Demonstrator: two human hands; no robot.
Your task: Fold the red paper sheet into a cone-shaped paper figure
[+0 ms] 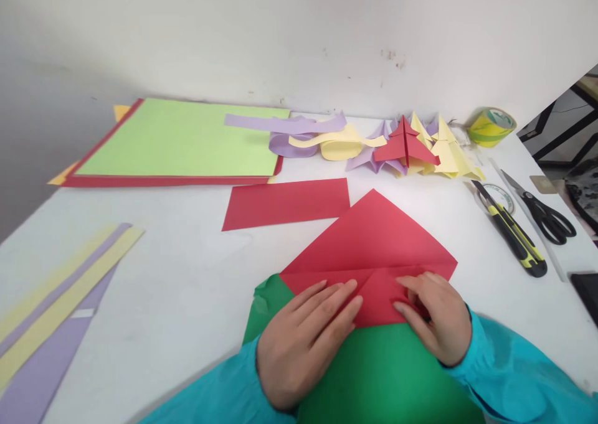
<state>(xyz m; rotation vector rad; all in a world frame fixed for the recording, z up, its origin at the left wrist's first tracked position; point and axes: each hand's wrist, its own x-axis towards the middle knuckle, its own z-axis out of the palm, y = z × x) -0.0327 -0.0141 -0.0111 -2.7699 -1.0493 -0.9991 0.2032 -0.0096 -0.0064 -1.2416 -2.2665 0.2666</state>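
Note:
A red sheet of paper (374, 231) lies before me with its corner pointing away and its near part folded over into a layered flap. My left hand (311, 340) rests flat on the flap's left part, fingers stretched out and close together. At the flap's right end, my right hand (432, 312) has curled fingers, with thumb and forefinger on the red paper; its palm side is partly hidden. Beneath the red sheet and both hands is a green sheet (378, 374), its upper left corner crumpled.
Beyond lie a red rectangle (287, 204), a light green stack (187, 137), curled paper strips (339, 144) and folded paper planes (406, 147). To the right are a utility knife (511, 234), scissors (542, 209) and a tape roll (491, 127). Yellow and purple strips (70, 293) lie left.

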